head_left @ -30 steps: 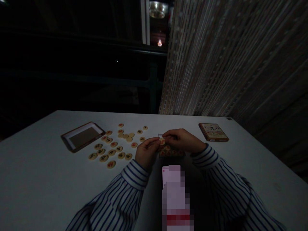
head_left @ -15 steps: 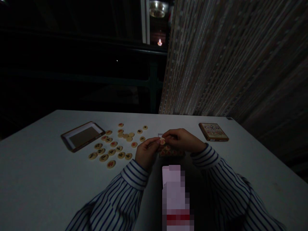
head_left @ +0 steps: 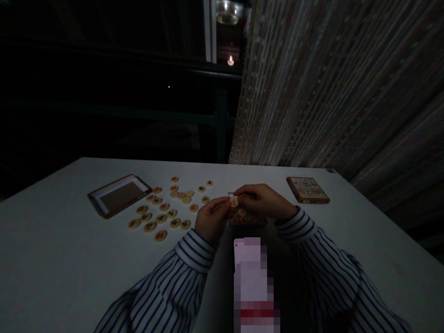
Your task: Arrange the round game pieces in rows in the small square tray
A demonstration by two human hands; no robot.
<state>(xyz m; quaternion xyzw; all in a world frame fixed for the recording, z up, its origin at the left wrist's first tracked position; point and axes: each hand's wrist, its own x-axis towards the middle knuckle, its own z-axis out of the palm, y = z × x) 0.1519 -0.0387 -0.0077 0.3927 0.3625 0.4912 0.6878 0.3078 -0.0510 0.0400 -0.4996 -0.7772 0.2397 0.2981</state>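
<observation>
My left hand (head_left: 210, 221) and my right hand (head_left: 265, 201) meet over the middle of a pale table (head_left: 55, 259). Together their fingertips pinch one round wooden game piece (head_left: 234, 202) with a red mark. Just below it lies a small tray of red-marked pieces (head_left: 246, 216), partly hidden by my hands. Several loose round pieces (head_left: 163, 210) with black or red marks are scattered to the left of my left hand. Both sleeves are white with dark stripes.
An open shallow box half (head_left: 120, 195) lies at the far left of the pieces. A printed box lid (head_left: 307, 190) rests at the right rear. A woven curtain hangs behind the table on the right. The room is very dark.
The two hands have stayed almost in place, holding the piece; it sits a touch higher above the tray than before.
</observation>
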